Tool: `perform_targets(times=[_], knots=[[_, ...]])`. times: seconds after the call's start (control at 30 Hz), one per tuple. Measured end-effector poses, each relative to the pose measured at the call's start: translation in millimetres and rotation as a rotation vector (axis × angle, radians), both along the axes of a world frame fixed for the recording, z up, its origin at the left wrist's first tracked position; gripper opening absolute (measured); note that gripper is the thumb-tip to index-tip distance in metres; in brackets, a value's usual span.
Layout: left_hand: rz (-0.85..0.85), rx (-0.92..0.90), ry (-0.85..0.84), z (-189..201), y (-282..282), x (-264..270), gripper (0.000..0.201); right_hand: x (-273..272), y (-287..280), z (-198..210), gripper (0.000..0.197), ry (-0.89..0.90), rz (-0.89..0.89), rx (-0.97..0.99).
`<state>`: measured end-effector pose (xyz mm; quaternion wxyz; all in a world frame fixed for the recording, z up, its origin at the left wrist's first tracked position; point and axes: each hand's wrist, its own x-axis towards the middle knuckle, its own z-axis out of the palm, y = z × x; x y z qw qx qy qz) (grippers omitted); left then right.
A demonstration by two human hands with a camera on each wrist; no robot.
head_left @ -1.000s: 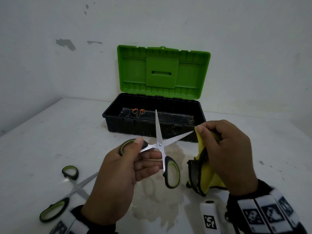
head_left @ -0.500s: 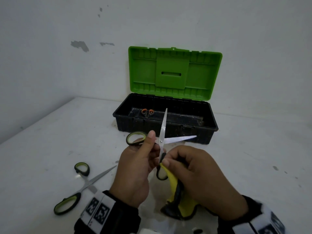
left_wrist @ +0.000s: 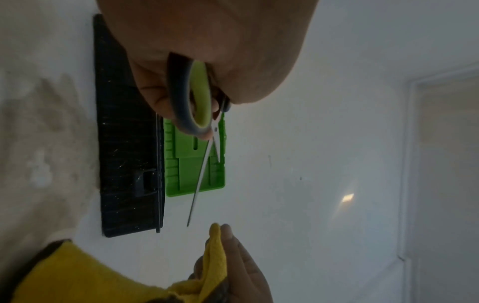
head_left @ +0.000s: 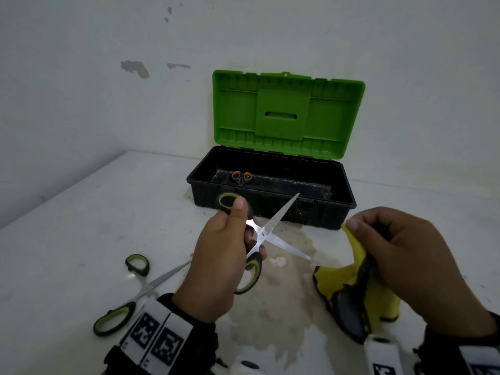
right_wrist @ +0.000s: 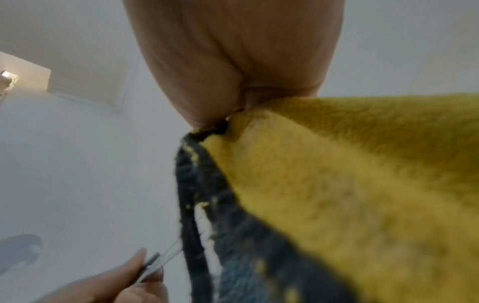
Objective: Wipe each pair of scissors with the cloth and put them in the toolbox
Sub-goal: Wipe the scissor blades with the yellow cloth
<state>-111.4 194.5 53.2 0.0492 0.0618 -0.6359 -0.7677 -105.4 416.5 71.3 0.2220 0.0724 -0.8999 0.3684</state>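
Scissors (head_left: 266,234), blades spread, sit in your left hand (head_left: 216,263), fingers curled round the handles; your right hand (head_left: 411,266) pinches the yellow cloth (head_left: 349,272) just beside one blade tip. An orange-handled pair (head_left: 241,176) already lies in the open toolbox (head_left: 270,207); another pair (head_left: 135,290) waits on the table (head_left: 67,239), apparently unwiped.

Dim, flat light; blurry wrist views.

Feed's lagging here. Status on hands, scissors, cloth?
Left hand grips open scissors by the handles. Right hand pinches yellow cloth, off the blades. Second pair on table; toolbox open, path clear.
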Motion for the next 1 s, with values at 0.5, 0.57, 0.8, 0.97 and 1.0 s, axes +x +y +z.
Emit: perform_targets(times=[0.5, 0.57, 0.8, 0.97, 1.0], knots=[[-0.116, -0.101, -0.026, 13, 2, 12, 0.042, -5, -63, -11, 0.020, 0.336, 0.354, 0.313], [-0.111, -0.084, -0.032, 13, 0, 11, 0.042, -4, -60, -16, 0.025, 0.368, 0.337, 0.339], [-0.092, -0.039, -0.009, 11, 2, 10, 0.043, -4, -57, -22, 0.022, 0.330, 0.287, 0.189], [-0.071, -0.074, -0.003, 10, 3, 10, 0.044, -5, -67, -26, 0.016, 0.307, 0.282, 0.136], [-0.073, -0.079, 0.002, 11, 2, 11, 0.044, -4, -69, -27, 0.016, 0.312, 0.297, 0.148]])
